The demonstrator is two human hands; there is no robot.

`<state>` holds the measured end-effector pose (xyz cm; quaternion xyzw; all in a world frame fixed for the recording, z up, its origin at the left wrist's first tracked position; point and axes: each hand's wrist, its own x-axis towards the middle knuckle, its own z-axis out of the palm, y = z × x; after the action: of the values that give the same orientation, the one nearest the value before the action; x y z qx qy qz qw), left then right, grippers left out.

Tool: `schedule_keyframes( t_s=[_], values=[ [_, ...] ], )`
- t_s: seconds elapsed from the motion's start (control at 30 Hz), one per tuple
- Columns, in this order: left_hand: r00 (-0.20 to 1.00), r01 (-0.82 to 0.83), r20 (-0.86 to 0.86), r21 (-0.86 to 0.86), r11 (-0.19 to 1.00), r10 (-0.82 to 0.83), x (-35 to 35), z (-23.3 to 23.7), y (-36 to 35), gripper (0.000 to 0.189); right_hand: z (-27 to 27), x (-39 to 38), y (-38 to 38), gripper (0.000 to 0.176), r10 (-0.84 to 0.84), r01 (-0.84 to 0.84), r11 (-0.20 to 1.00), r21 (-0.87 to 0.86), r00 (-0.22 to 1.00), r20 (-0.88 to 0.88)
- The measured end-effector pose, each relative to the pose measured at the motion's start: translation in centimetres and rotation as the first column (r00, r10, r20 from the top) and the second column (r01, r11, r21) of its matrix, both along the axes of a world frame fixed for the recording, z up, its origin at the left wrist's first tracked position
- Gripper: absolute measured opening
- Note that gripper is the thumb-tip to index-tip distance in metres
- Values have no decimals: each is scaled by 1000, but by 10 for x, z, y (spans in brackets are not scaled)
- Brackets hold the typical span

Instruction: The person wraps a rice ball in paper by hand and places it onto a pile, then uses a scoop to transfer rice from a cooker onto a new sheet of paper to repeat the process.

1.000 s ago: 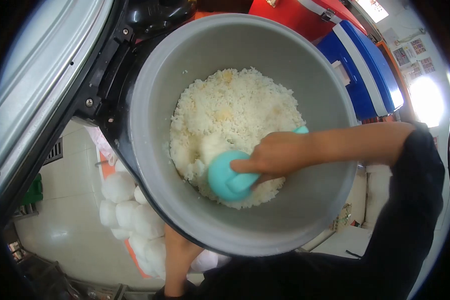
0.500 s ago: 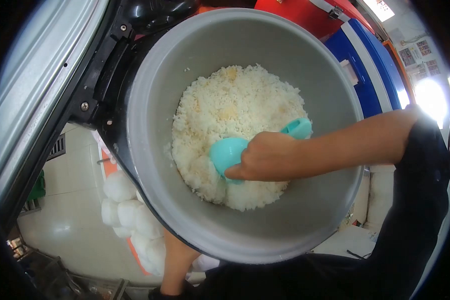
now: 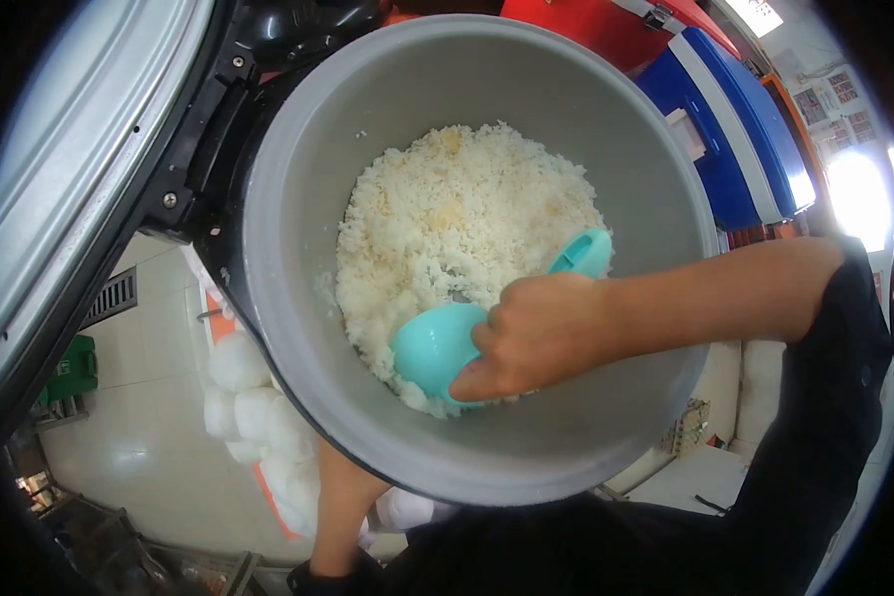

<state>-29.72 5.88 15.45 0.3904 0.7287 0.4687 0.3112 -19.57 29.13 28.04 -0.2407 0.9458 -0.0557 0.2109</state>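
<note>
the brushed-metal lid of a large rice cooker stands open at left, and its grey inner pot fills the frame, the near rim hanging over a tiled floor. a mound of cooked white rice lies in the bottom of the pot, heaped toward the far side and thinner near the front wall. a blue cooler box sits beyond the pot at upper right. the right hand is closed tight around a teal rice scoop, whose bowl is dug into the near edge of the rice, just beside the pot wall, while the handle end pokes out behind the knuckles. the left forearm rises beneath the pot; its hand is hidden behind the wall, so whether it grips anything cannot be told. white wrapped bundles lie stacked below the rim at left.

the likeliest trouble is spillage: with the scoop working this close to the front wall, a hard push could ride rice up the wall and over the rim onto the bundles or the floor. the wrist also sits low inside the pot, and if the metal is hot a brush against it could burn. an overfilled scoop could shed clumps on the lift, and pressing too hard could mash the grains or scrape the pot's lining.
</note>
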Motion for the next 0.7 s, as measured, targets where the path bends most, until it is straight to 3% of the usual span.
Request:
schedule_keyframes(
  t_s=[0.07,0.1,0.17,0.2,0.27,0.3,0.37,0.47,0.6,0.67,0.7],
  values=[
    [978,-19,-207,-205,979,-25,2,-12,-17,32,8,5,2,25,33,-33,999,-5,998,-46],
    [977,-26,-211,-209,977,-19,0,-1,-11,32,12,3,3,25,40,-40,999,-10,998,-51],
    [998,41,-42,-230,972,-52,-1,28,7,51,17,-3,9,25,-123,114,990,85,986,115],
    [997,41,-47,-232,972,-53,3,26,4,51,13,-8,19,25,-125,116,990,82,986,111],
    [985,-104,-149,-91,990,90,10,17,-2,41,-7,-19,39,31,-137,109,939,327,988,64],
    [985,-101,-148,-90,991,87,9,17,-1,41,-21,-25,36,31,-140,111,938,329,988,66],
    [986,-27,-165,2,1000,27,4,17,6,44,-44,-45,30,34,-54,72,987,141,991,-125],
    [988,-49,-150,-107,993,32,6,30,12,45,-31,-56,21,34,54,-46,994,99,995,-82],
    [987,-43,-157,-72,996,32,7,24,10,48,-17,-19,15,35,-41,45,999,25,989,-143],
    [998,-63,-29,-164,984,59,6,21,7,53,-5,-3,13,35,-56,47,998,-49,976,-210],
    [998,-61,-27,-171,983,57,5,16,2,53,-1,5,11,35,-108,98,993,-68,982,-157]
  ],
)
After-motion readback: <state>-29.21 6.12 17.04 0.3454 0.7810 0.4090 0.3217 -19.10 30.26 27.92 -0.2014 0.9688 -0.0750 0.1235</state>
